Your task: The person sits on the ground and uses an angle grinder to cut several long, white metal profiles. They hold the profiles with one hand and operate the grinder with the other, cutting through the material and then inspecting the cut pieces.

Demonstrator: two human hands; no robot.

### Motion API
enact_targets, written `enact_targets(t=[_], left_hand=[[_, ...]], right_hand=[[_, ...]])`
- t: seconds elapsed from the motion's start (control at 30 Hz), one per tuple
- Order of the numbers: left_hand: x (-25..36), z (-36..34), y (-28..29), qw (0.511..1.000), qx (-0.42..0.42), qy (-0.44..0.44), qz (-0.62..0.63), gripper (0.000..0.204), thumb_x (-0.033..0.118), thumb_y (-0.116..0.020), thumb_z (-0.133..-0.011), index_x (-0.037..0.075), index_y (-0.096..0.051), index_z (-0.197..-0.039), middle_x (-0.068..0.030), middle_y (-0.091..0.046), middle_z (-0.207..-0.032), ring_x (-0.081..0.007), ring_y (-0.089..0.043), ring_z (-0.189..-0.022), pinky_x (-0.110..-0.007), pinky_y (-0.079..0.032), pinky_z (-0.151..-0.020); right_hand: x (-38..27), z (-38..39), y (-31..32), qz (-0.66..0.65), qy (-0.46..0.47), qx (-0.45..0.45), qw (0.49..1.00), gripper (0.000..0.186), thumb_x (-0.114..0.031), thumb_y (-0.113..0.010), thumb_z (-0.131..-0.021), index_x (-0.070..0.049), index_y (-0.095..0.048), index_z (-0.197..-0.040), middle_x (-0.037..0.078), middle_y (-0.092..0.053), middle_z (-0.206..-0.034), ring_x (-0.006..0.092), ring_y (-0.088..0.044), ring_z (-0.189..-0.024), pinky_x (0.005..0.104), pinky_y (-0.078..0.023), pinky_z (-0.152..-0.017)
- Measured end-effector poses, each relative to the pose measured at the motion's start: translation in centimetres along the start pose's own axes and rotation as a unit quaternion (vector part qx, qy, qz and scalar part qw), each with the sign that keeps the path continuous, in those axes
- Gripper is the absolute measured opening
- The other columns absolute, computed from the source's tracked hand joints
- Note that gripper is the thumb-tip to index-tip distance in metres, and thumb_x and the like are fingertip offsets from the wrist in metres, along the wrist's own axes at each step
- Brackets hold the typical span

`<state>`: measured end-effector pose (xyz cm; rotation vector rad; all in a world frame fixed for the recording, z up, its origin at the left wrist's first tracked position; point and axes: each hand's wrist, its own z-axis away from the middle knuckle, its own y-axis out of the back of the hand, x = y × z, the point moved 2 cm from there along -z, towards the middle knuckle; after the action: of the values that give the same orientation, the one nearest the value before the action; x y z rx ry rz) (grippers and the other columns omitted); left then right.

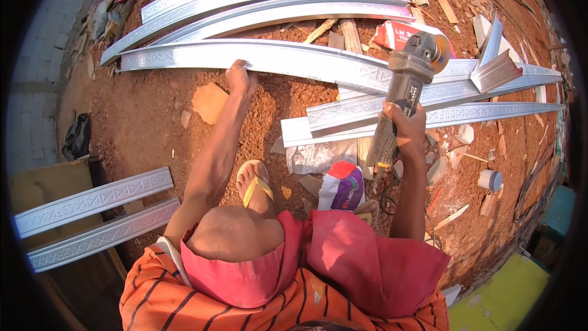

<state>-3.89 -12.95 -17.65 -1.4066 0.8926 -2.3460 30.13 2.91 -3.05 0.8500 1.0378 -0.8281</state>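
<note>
My left hand (241, 79) is closed on the lower edge of a long silvery metal channel (288, 58), which stretches across in front of me. In my right hand (407, 125) is a dark angle grinder (403, 86), gripped by its body, with its disc (440, 54) pointing up and away from me. The grinder's head overlaps the right part of that channel in the picture; whether the disc touches metal cannot be made out. Below the grinder, further embossed channels (349, 111) lie crosswise.
More metal channels (282, 9) lie at the far side over wood scraps, and two embossed lengths (101, 199) lie at left. A short cut piece (495, 73) rests at right. A crumpled printed bag (342, 189) is by my feet. Red soil holds broken tiles and a grey cylinder (489, 179).
</note>
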Motion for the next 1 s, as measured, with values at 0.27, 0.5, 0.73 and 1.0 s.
enact_targets(t=[0.27, 0.5, 0.73, 1.0], left_hand=[[4.9, -4.1, 1.6, 0.992, -0.091, -0.010, -0.092, 0.013, -0.005, -0.047, -0.083, -0.010, -0.057, -0.088, -0.0202, -0.060, -0.092, -0.0292, -0.058, -0.092, -0.042, -0.046, -0.088], [6.2, -5.6, -1.3, 0.999, -0.004, -0.010, 0.041, 0.057, 0.037, -0.040, -0.100, 0.001, -0.032, -0.143, -0.0208, -0.047, -0.137, -0.0390, -0.051, -0.123, -0.057, -0.040, -0.107], [4.6, -8.0, 1.5, 0.998, 0.009, 0.023, -0.059, 0.079, 0.061, -0.044, -0.095, 0.003, -0.026, -0.146, -0.0230, -0.047, -0.136, -0.0440, -0.055, -0.116, -0.067, -0.051, -0.089], [5.0, -9.1, 3.0, 0.995, 0.051, 0.022, -0.084, 0.078, 0.057, -0.047, -0.095, 0.002, -0.026, -0.145, -0.0198, -0.047, -0.138, -0.0409, -0.053, -0.121, -0.063, -0.052, -0.093]], right_hand=[[-3.6, 2.3, 0.4, -0.003, 0.017, -0.110, 0.994, 0.044, -0.020, -0.073, -0.075, 0.005, -0.058, -0.108, 0.011, -0.067, -0.088, 0.0154, -0.065, -0.075, 0.0282, -0.052, -0.068], [-5.0, 3.5, -2.2, 0.064, 0.003, -0.236, 0.970, 0.057, -0.022, -0.077, -0.070, 0.003, -0.055, -0.116, 0.010, -0.065, -0.099, 0.0173, -0.063, -0.087, 0.0320, -0.050, -0.083], [-3.6, 4.3, -5.6, 0.242, 0.043, -0.338, 0.909, 0.066, -0.029, -0.077, -0.068, 0.005, -0.053, -0.118, 0.021, -0.066, -0.102, 0.0321, -0.065, -0.097, 0.0406, -0.050, -0.085], [-3.3, 3.7, -8.0, 0.358, 0.079, -0.438, 0.821, 0.077, -0.027, -0.075, -0.063, 0.012, -0.049, -0.125, 0.030, -0.065, -0.103, 0.0382, -0.066, -0.096, 0.0413, -0.051, -0.085]])
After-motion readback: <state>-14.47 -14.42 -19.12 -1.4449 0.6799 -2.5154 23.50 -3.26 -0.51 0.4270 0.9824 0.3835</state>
